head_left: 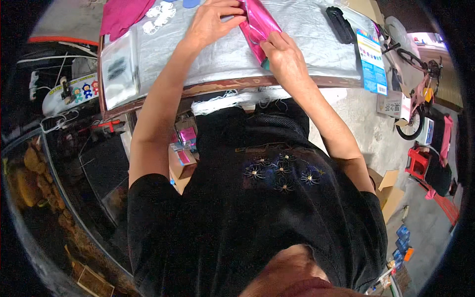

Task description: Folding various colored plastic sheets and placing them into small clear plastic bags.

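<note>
A shiny pink foil piece, long and creased, lies slantwise over the far middle of the silver-covered table. Whether it is a bag or a sheet I cannot tell. My left hand has its thumb and fingers at the foil's left edge, the tips partly against it. Lower down, my right hand is closed on the foil's near right side, fingers curled. A small dark green bit shows beside that hand, mostly covered.
White looped cords and magenta cloth lie at the far left, near a clear plastic sleeve. On the right are a black case and a blue-white card package over the edge. A pink bicycle stands beyond.
</note>
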`<state>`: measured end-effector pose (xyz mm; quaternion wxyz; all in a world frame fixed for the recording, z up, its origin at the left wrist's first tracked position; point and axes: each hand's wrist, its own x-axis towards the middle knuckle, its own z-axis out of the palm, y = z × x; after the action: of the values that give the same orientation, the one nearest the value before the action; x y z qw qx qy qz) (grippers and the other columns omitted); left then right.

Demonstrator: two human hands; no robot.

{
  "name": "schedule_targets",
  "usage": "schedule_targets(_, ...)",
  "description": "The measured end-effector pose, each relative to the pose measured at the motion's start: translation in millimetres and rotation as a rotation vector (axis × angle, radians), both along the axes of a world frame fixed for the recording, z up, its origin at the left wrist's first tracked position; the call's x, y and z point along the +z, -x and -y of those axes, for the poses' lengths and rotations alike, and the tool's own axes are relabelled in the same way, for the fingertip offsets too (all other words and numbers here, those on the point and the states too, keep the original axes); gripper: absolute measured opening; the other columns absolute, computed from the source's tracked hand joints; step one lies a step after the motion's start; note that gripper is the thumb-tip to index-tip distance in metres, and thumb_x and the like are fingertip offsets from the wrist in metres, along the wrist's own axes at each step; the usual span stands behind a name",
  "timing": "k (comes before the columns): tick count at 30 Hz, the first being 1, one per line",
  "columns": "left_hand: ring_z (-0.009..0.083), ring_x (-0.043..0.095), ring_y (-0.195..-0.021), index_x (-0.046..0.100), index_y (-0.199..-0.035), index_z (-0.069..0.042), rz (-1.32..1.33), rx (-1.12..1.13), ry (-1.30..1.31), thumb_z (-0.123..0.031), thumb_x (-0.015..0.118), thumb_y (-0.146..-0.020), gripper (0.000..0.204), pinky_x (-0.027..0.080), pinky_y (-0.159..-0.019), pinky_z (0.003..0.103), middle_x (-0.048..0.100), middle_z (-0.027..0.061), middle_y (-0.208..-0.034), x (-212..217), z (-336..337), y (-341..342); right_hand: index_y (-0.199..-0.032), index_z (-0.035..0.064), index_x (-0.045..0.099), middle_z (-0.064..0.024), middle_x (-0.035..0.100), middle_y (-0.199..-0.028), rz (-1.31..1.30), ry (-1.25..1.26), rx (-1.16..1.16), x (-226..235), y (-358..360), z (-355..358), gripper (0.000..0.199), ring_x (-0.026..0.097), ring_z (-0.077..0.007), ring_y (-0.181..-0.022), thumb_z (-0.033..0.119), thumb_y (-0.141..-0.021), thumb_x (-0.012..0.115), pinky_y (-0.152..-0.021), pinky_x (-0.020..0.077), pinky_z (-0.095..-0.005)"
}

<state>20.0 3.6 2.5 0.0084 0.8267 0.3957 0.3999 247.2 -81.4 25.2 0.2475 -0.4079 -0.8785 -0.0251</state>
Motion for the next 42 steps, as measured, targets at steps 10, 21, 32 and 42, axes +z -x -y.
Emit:
schedule_targets(10,0.0367,0.065,-0.112,0.078,-0.101,-0.002,0.010,-0.173,0.279,-0.021,0.079,-0.083,0.026,0.051,-0.097,0.044,0.071,0.0192,-0.119,-1,-29,5,-0.095,-0.0014,0.071,-0.0128,0.062,-0.091,0.014,0.001,-0.050,0,7,1,0.021,0.062,-0.0317,-0.089,-0.001,-0.075,0.062,-0.080,0.0540,-0.0411)
schedule_targets(21,0.0338,0.067,-0.108,0.072,-0.110,-0.004,0.224,-0.039,0.344,-0.022,0.079,-0.085,0.032,0.053,-0.093,0.042,0.069,0.0176,-0.115,13,-2,-25,-0.087,-0.0011,0.067,-0.0146,0.060,-0.091,-0.028,0.020,-0.058,-2,11,1,0.014,0.061,-0.0336,-0.089,-0.001,-0.074,0.060,-0.081,0.0527,-0.0426)
schedule_targets(32,0.0287,0.071,-0.084,0.054,-0.107,-0.002,0.237,0.136,0.335,-0.007,0.065,-0.094,0.018,0.056,-0.073,0.039,0.069,0.0174,-0.095,0,58,-68,-0.084,0.0003,0.067,-0.0131,0.063,-0.088,-0.063,0.037,-0.005,0,3,-3,0.009,0.064,-0.0301,-0.087,0.003,-0.076,0.065,-0.075,0.0533,-0.0395)
schedule_targets(42,0.0295,0.069,-0.089,0.055,-0.109,-0.002,0.252,0.077,0.498,-0.019,0.080,-0.084,0.039,0.057,-0.079,0.041,0.064,0.0155,-0.104,9,65,-76,-0.080,-0.0014,0.067,-0.0064,0.065,-0.064,-0.302,0.600,-0.156,9,-58,-62,0.024,0.059,-0.0105,-0.057,0.018,-0.085,0.080,-0.055,0.0465,-0.0290)
